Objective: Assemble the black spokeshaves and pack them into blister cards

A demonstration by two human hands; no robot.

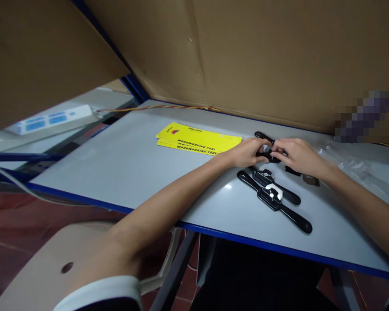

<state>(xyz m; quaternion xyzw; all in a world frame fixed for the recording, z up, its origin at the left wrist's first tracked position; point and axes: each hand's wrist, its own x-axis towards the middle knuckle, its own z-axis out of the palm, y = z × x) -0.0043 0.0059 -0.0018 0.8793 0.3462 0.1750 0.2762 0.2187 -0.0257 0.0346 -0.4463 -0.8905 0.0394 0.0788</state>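
Both hands are meeting over a black spokeshave (266,152) lying on the grey table (142,164), at about one o'clock from the table's middle. The left hand (248,152) and the right hand (296,155) are pinching its glossy centre body, one slim handle poking out toward eleven o'clock. A second spokeshave (274,195), carrying a silvery plate, is lying at five o'clock from them; yellow cards (197,139) are sitting at nine o'clock.

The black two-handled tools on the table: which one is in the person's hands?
The far tool, by the yellow cards: left hand and right hand hold its middle. The near tool lies untouched, metal blade showing.
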